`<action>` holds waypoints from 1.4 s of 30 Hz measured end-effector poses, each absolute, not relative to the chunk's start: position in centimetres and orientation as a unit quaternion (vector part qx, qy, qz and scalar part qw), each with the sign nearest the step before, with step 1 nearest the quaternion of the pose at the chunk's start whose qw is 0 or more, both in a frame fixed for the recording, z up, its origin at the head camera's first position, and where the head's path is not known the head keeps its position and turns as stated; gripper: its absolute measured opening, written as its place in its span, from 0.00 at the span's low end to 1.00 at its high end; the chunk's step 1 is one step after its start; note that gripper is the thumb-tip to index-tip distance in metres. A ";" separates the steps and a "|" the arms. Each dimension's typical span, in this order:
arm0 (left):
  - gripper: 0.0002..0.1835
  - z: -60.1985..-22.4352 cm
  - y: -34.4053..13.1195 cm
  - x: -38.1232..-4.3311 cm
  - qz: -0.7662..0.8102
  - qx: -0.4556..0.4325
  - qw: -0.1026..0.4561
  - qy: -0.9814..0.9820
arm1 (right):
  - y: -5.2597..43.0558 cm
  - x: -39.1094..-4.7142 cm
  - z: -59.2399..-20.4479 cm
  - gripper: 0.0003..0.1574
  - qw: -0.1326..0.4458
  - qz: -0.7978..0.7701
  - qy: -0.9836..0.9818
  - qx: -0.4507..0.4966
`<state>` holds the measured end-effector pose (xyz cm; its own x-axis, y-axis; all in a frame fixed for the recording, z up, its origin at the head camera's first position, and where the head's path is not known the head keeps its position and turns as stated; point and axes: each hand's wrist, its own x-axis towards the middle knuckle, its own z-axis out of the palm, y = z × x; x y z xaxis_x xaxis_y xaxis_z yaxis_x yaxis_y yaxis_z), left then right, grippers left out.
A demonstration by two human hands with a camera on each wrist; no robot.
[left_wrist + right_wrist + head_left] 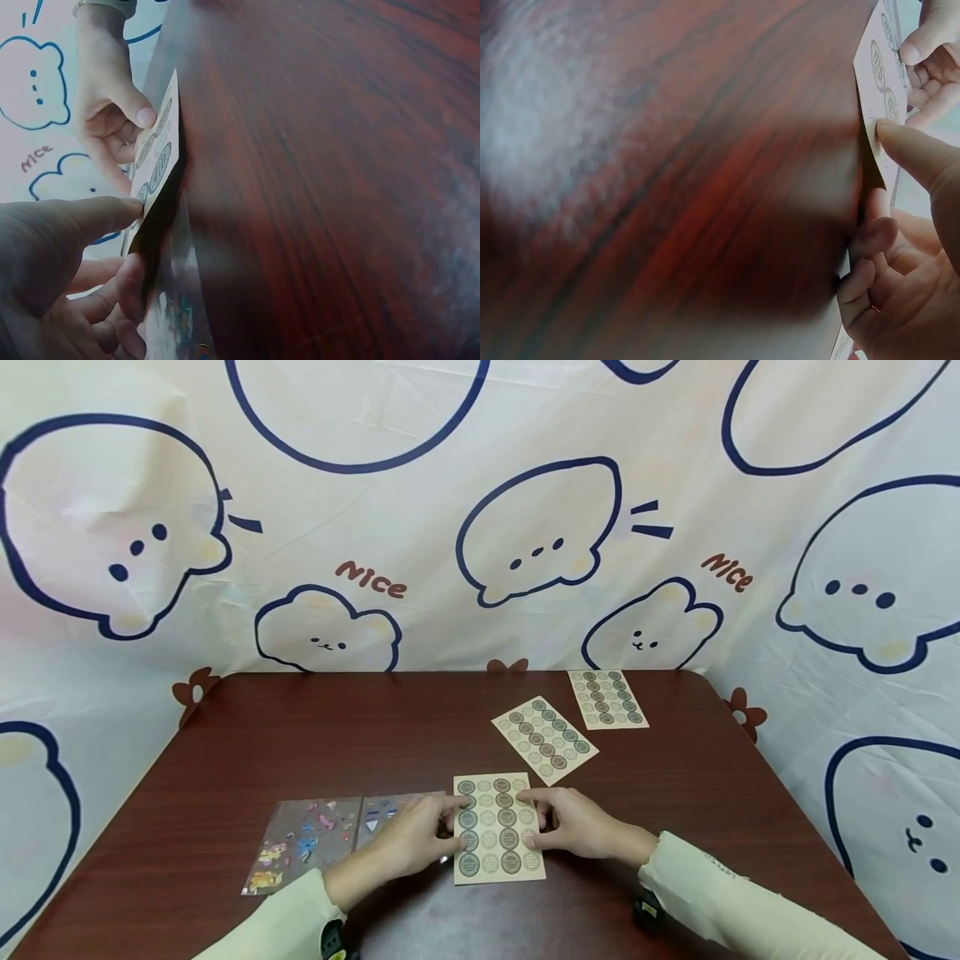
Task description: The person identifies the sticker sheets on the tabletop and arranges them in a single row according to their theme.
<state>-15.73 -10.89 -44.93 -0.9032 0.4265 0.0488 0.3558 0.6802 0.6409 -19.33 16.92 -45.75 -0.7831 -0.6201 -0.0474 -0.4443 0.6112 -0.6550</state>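
Observation:
A cream sticker sheet [489, 860] with rows of round printed stickers is held just above the table near its front. My left hand [408, 837] pinches the sheet's left edge, thumb on top and fingers beneath. On the opposite edge my right hand [581, 827] pinches it the same way. The left wrist view shows the sheet [161, 161] tilted, with a dark gap under it. In the right wrist view the right thumb lies on the sheet's face [877, 82], with curled fingers below. Under and beside the left hand lies a clear sheet [300, 827] with small colourful stickers.
Two more cream sticker sheets lie on the dark wood table [337, 727]: one askew [545, 739] behind the held sheet, another [607, 700] at the far right edge. A patterned cloth [427, 527] hangs behind the table and along its sides.

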 end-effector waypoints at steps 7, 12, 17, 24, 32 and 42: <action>0.28 -45.4 -11.2 -15.7 0.356 0.223 0.065 0.905 | 16.8 -19.3 -45.9 0.40 0.141 -0.326 0.885 -0.301; 0.29 -45.7 -11.4 -15.8 0.352 0.222 0.068 0.907 | 16.8 -19.3 -45.9 0.41 0.149 -0.329 0.883 -0.299; 0.28 -45.9 -11.5 -16.0 0.345 0.230 0.067 0.907 | 16.7 -19.3 -45.9 0.41 0.150 -0.326 0.884 -0.298; 0.27 -45.9 -11.6 -16.1 0.340 0.235 0.067 0.908 | 16.4 -19.1 -45.8 0.41 0.136 -0.302 0.894 -0.301; 0.28 -45.9 -11.4 -16.3 0.340 0.243 0.061 0.906 | 16.6 -19.2 -45.6 0.43 0.137 -0.291 0.897 -0.304; 0.28 -46.0 -11.5 -16.2 0.357 0.249 0.062 0.898 | 16.5 -19.2 -45.4 0.45 0.152 -0.289 0.895 -0.304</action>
<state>-16.22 -11.50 -45.99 -0.8688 0.4909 0.0658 0.4022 0.6218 0.6721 -19.23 16.47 -45.44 -0.7697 -0.6312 -0.0960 -0.4562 0.6489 -0.6090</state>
